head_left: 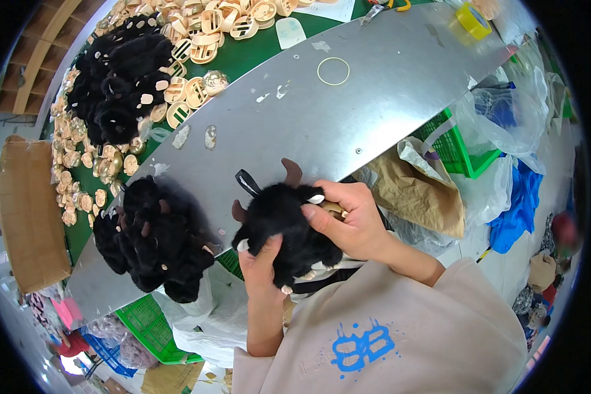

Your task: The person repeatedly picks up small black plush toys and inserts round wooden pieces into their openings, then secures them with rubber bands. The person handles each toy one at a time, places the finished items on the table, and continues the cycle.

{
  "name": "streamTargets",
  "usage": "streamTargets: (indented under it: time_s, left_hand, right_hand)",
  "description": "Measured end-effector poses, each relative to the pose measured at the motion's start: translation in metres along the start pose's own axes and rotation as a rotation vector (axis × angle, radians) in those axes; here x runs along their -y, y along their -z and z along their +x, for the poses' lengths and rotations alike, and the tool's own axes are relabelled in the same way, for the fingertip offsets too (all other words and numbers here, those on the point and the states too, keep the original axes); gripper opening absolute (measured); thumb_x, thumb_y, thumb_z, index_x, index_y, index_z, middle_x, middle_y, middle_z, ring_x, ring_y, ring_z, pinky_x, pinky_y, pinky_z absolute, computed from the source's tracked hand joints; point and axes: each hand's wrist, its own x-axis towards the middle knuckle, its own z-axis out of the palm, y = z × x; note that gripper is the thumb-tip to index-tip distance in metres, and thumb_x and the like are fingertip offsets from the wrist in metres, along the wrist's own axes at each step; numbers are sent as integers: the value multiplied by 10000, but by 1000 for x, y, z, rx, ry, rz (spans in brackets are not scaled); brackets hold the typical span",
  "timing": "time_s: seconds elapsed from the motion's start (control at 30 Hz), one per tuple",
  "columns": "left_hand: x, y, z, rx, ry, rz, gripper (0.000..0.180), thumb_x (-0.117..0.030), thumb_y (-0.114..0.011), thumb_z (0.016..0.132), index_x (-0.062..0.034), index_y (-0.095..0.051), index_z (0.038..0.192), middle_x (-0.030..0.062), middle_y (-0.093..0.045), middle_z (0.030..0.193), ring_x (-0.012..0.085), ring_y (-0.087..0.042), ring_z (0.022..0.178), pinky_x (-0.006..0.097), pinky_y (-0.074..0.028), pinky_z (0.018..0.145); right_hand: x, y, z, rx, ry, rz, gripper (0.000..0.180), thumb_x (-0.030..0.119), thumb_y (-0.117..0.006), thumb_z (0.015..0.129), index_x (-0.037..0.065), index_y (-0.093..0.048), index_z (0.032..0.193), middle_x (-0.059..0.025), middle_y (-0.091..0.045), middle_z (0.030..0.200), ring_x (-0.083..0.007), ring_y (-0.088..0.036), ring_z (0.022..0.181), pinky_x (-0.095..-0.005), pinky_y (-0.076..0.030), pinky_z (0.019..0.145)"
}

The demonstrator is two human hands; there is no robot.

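A black plush toy (pixel 284 217) with brown horns, white-tipped ears and a black loop strap is held between my two hands, just off the metal table's near edge. My left hand (pixel 262 268) grips its lower left side, the thumb pressed into the fur near one ear. My right hand (pixel 351 220) pinches its upper right side by the other ear. Beside the right fingers a tan-gold piece (pixel 335 209) shows, partly hidden by them. To the left, a pile of similar black plush toys (pixel 154 236) lies on the table.
The grey metal table (pixel 276 118) curves across the middle; a rubber band (pixel 333 71) lies on it. Beyond are more black plush pieces (pixel 128 65) and many tan plastic parts (pixel 203 39). Yellow tape (pixel 473 21) sits far right. Green crates (pixel 154 328) and a cardboard box (pixel 29 210) stand around.
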Motion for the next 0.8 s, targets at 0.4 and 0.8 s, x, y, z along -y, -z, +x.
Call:
streamTargets:
  time_s: [0.4, 0.8]
  left_hand:
    - [8, 3, 3, 37, -53, 131, 497, -250, -613, 930, 4, -474, 1334, 110, -604, 1198, 203, -627, 1055, 330, -538, 886]
    - [8, -2, 5, -126, -27, 115, 403, -161, -573, 971, 12, -478, 1322, 143, -604, 1217, 240, -635, 1068, 364, -552, 888]
  right_hand:
    - [2, -3, 0, 48, 67, -84, 327, 191, -708, 881, 18, -496, 702, -81, -453, 553, -192, -372, 510, -312, -338, 491]
    - [-1, 1, 0, 28, 29, -58, 329, 199, -693, 890, 7, -495, 711, -99, -447, 573, -199, -373, 516, -318, -342, 491]
